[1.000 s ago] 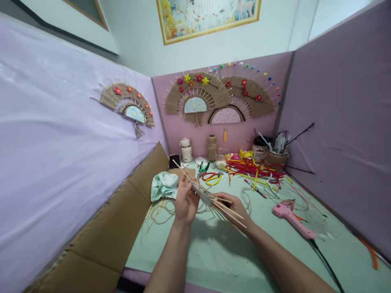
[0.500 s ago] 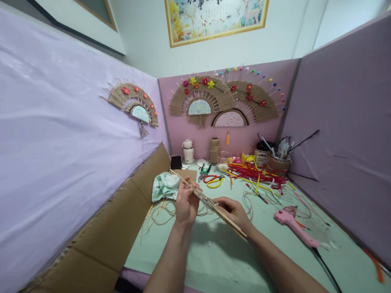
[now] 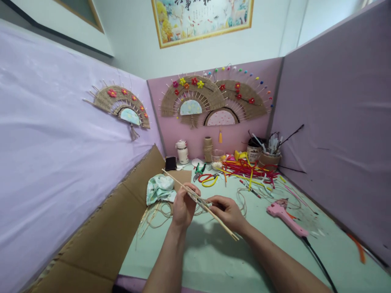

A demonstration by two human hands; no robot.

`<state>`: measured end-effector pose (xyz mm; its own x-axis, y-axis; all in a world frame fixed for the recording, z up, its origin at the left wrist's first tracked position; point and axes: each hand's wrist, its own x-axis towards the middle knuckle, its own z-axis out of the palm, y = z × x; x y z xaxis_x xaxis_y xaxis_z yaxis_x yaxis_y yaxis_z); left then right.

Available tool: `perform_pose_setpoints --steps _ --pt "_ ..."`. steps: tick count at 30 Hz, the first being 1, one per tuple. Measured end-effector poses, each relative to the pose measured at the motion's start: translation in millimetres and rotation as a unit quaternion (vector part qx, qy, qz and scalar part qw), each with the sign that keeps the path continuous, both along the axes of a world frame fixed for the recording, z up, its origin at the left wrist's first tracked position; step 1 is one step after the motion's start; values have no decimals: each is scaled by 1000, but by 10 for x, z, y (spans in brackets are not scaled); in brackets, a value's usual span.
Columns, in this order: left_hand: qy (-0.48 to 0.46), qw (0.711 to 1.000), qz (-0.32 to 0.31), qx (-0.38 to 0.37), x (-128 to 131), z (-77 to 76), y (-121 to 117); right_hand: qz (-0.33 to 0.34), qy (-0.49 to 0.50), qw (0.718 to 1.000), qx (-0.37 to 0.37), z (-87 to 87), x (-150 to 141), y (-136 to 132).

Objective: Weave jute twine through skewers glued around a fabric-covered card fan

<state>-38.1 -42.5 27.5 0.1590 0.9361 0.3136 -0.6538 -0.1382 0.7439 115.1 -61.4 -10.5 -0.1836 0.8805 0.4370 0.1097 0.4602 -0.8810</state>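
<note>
We have both hands around a thin bundle of sticks [image 3: 221,223], held slantwise in the air above the table [image 3: 210,270], its near end pointing down toward us. Our left hand [image 3: 184,207] is curled about the upper part, gripping it; our right hand [image 3: 226,211] has thumb and fingertips pinched in at the middle, though the exact bit between them is too small to make out.

The step in hand looks to us like close adjusting where the sticks meet — the left steadying, the right working. The next move, we judge, calls for a firm left hold and a light right touch, so that no stick slips out of line.

Just left of our left hand lies a crumpled cloth [image 3: 160,189], with loose sticks [image 3: 150,217] beside it. A pink glue gun [image 3: 287,218] rests well to our right, and 2 hand tools, the green-handled cutters [image 3: 200,167] and the red-and-yellow-handled pliers [image 3: 205,176], lie beyond our hands.

As for writing, the framed picture [image 3: 207,24] bears large dark characters, cut off at the top, plus columns too small to read. The print on the cup [image 3: 253,155] is illegible — we find no readable brand.
</note>
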Motion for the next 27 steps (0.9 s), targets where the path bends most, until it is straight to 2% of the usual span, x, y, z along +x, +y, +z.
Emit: perform_pose_setpoints --steps 6,12,16,20,27 --pt "-5 1000 10 14 14 -13 10 4 18 1000 -18 10 -4 -7" --pt "-8 999 -36 2 -6 3 -23 24 121 984 -125 21 31 60" --pt "32 999 -29 -3 -18 -60 -19 87 134 970 -183 33 46 59" --pt "47 999 -11 -6 -27 -108 -16 128 131 963 -198 6 55 72" --pt "61 998 11 -5 -60 -107 -8 74 243 944 -210 26 155 172"
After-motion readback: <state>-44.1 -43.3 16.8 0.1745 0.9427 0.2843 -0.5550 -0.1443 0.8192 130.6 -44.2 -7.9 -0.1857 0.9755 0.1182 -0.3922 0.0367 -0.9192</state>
